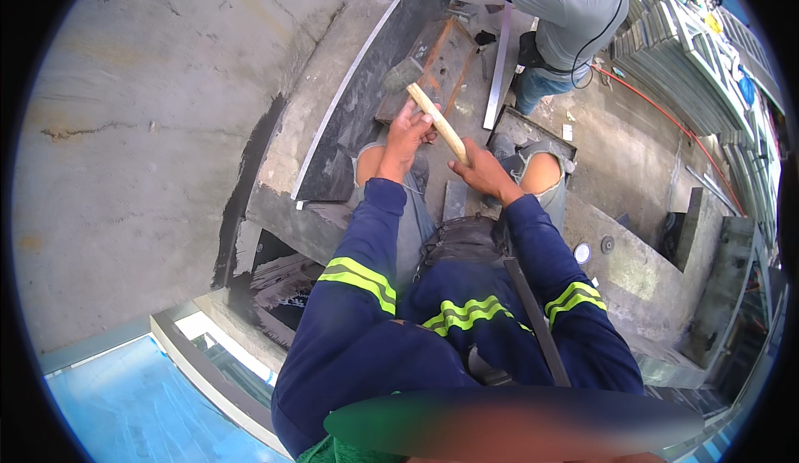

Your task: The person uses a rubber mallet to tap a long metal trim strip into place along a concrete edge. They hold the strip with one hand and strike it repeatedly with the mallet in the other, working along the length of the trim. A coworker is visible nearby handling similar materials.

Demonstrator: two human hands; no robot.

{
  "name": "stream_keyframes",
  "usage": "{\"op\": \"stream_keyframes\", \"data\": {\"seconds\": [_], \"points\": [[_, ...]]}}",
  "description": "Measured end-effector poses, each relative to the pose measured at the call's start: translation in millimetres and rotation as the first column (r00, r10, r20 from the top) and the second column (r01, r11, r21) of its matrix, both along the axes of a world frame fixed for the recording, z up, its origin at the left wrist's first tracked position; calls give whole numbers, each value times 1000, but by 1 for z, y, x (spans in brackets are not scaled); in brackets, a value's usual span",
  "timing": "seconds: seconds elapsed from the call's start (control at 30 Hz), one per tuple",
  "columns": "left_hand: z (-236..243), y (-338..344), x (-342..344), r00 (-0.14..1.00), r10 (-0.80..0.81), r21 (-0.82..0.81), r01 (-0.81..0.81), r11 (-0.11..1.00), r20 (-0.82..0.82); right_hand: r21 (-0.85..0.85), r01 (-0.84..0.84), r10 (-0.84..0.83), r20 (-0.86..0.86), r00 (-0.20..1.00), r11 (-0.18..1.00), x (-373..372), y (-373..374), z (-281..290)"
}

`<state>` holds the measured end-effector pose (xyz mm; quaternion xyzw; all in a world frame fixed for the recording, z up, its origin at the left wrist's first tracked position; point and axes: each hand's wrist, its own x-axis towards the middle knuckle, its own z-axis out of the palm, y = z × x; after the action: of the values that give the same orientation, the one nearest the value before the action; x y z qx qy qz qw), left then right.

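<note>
A hammer (pixel 439 124) with a pale wooden handle and a grey, blocky head lies slantwise across both hands, above my knees. Its head points up and left, over a dark slab (pixel 349 130). My right hand (pixel 484 171) is closed round the lower end of the handle. Further up, near the head, my left hand (pixel 404 142) has its thumb and fingers against the handle; some of those fingers are hidden behind it. Beyond the hammer head sits a dusty block with orange-brown edges (pixel 448 67).
A large concrete wall (pixel 150 130) rises on the left. Ahead to the right, another person (pixel 562 26) in a grey shirt stands beside a long metal strip (pixel 499 67). Stacked frames (pixel 687 55) and an orange hose (pixel 666 120) are at right. Blue sheeting (pixel 141 405) covers the lower left.
</note>
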<state>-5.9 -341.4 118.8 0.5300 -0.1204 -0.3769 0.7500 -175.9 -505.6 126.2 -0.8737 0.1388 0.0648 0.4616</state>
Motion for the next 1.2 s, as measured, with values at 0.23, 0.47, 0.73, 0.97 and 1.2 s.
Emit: {"op": "stream_keyframes", "data": {"seconds": [0.23,0.47,0.73,0.97,1.2], "points": [[1,-4,4,1000,6,-25,-6,1000,14,12,3,-2,-37,999,1000,5,-2,2],[-5,-4,10,1000,9,23,-9,1000,8,-7,-8,8,-11,1000,1000,6,-7,4],[-2,-10,5,1000,-19,-26,19,999,13,0,19,-19,5,1000,1000,0,-9,4],[-4,-11,3,1000,-3,-21,3,1000,19,-16,20,-20,8,1000,1000,-2,-7,6],[-1,-10,-1,998,61,-49,-60,997,13,4,33,-33,17,999,999,2,1,11]]}}
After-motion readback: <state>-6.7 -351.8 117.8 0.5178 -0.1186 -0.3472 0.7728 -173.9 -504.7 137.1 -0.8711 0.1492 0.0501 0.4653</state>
